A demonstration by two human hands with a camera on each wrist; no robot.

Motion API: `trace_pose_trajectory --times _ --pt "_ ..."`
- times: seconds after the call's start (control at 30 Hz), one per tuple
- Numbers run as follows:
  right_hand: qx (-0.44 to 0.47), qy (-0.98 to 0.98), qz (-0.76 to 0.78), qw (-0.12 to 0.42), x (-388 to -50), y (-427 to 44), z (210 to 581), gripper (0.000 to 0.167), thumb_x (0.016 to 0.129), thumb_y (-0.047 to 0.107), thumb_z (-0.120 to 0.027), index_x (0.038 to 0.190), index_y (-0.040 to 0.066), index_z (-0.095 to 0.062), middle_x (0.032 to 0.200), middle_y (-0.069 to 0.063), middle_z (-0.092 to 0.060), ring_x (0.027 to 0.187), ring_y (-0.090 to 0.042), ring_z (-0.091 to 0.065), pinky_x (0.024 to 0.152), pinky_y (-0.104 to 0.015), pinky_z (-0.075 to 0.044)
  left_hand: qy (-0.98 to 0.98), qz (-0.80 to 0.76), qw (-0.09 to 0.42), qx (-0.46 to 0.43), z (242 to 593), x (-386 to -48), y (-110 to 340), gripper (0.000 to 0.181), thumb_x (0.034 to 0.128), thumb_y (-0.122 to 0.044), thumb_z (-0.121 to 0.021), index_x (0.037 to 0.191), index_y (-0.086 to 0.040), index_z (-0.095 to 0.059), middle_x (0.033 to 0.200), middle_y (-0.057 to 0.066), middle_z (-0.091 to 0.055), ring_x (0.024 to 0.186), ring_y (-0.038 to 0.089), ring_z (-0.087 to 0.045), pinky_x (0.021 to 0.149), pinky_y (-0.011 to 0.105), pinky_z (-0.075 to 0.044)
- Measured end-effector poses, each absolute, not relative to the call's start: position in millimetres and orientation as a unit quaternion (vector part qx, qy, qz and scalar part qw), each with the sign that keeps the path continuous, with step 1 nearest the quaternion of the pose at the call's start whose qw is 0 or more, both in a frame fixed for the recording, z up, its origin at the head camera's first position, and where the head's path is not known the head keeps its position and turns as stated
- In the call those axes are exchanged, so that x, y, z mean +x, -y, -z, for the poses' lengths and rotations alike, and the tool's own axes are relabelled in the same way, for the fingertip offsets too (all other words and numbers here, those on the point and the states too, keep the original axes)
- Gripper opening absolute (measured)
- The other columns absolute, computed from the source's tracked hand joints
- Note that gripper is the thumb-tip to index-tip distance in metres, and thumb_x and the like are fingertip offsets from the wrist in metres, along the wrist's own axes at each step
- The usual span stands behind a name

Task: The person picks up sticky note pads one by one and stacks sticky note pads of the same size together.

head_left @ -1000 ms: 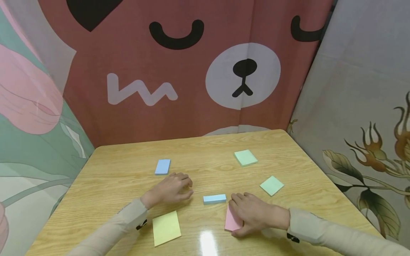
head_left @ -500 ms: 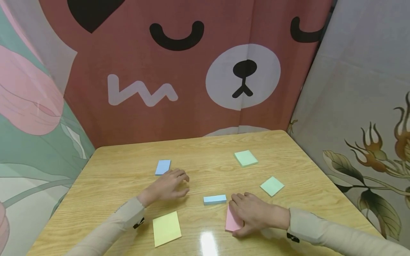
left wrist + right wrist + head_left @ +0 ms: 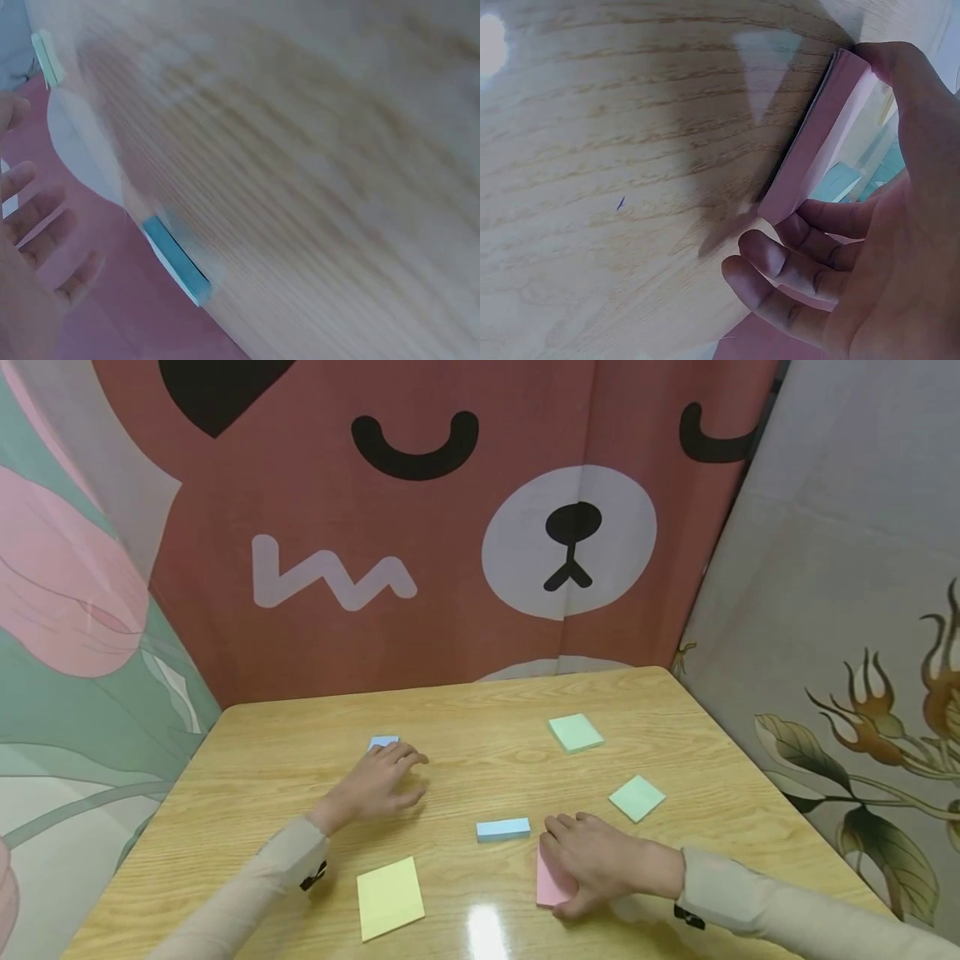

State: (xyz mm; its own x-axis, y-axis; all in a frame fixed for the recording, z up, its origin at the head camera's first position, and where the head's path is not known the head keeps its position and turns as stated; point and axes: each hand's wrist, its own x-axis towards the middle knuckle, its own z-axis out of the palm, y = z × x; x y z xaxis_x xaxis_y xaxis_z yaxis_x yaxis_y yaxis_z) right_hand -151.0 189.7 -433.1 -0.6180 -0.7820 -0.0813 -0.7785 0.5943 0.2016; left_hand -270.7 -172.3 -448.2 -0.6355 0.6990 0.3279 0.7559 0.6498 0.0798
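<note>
My right hand [image 3: 600, 860] grips a pink sticky note pad [image 3: 553, 883]; in the right wrist view its thumb is at one end of the pad [image 3: 814, 139] and its fingers at the other. The palm hides part of the pad in the head view. My left hand [image 3: 372, 782] is over the table with fingers spread and nothing held. It partly covers a blue sticky note pad [image 3: 384, 741] behind it. In the left wrist view, its relaxed fingers [image 3: 52, 232] are apart from a blue pad [image 3: 178, 260].
A narrow light-blue pad [image 3: 502, 830] lies between the hands. A yellow pad [image 3: 390, 898] lies at the front left. Two green pads, one far [image 3: 575, 732] and one nearer [image 3: 637, 797], lie on the right of the wooden table [image 3: 465, 718]. Printed curtains [image 3: 450, 643] border the table.
My left hand has moved left and away from me, now covering part of the blue pad. The right hand has slid slightly right with the pink pad.
</note>
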Motion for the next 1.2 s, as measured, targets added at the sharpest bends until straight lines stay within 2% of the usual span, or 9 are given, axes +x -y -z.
trace_pose_trajectory --times 0.2,0.53,0.7,1.1,1.2 --pt "0.441 0.89 0.113 0.014 -149.1 -190.8 430.5 0.08 0.077 0.075 -0.061 0.113 0.003 -0.062 0.1 -0.005 -0.056 0.09 -0.019 -0.056 0.082 -0.041 -0.052 0.908 0.107 0.129 -0.383 446.8 -277.5 183.1 0.042 0.0933 -0.033 -0.069 0.127 -0.009 -0.06 0.123 0.006 -0.058 0.117 0.028 -0.052 0.099 0.054 -0.039" --pt "0.444 0.888 0.121 0.007 -149.7 -193.0 422.8 0.082 0.078 0.075 -0.06 0.117 0.003 -0.061 0.102 -0.005 -0.054 0.092 -0.019 -0.058 0.083 -0.041 -0.051 0.919 0.107 0.112 -0.363 446.1 -282.9 191.5 0.044 0.0954 -0.034 -0.066 0.13 -0.007 -0.059 0.13 0.013 -0.055 0.121 0.032 -0.05 0.095 0.056 -0.041" --pt "0.446 0.887 0.12 0.006 -150.3 -194.7 417.7 0.08 0.078 0.074 -0.062 0.116 0.003 -0.061 0.101 -0.004 -0.054 0.09 -0.018 -0.057 0.081 -0.04 -0.051 0.917 0.106 0.121 -0.365 448.4 -287.4 194.3 0.046 0.0947 -0.034 -0.067 0.13 -0.005 -0.058 0.129 0.013 -0.055 0.12 0.032 -0.051 0.093 0.056 -0.043" --pt "0.452 0.884 0.119 0.003 -156.2 -197.9 404.2 0.079 0.079 0.072 -0.063 0.12 0.005 -0.058 0.111 -0.007 -0.055 0.1 -0.021 -0.058 0.082 -0.039 -0.052 0.924 0.107 0.121 -0.345 451.6 -294.7 199.7 0.046 0.0933 -0.034 -0.068 0.129 -0.006 -0.059 0.13 0.012 -0.055 0.121 0.034 -0.05 0.091 0.057 -0.043" --pt "0.453 0.883 0.121 0.006 -158.5 -198.8 399.9 0.076 0.078 0.07 -0.065 0.118 0.006 -0.058 0.106 -0.004 -0.054 0.093 -0.017 -0.056 0.077 -0.035 -0.051 0.927 0.108 0.119 -0.339 452.6 -295.9 200.9 0.046 0.0933 -0.034 -0.068 0.129 -0.006 -0.059 0.129 0.012 -0.055 0.121 0.034 -0.05 0.09 0.057 -0.043"
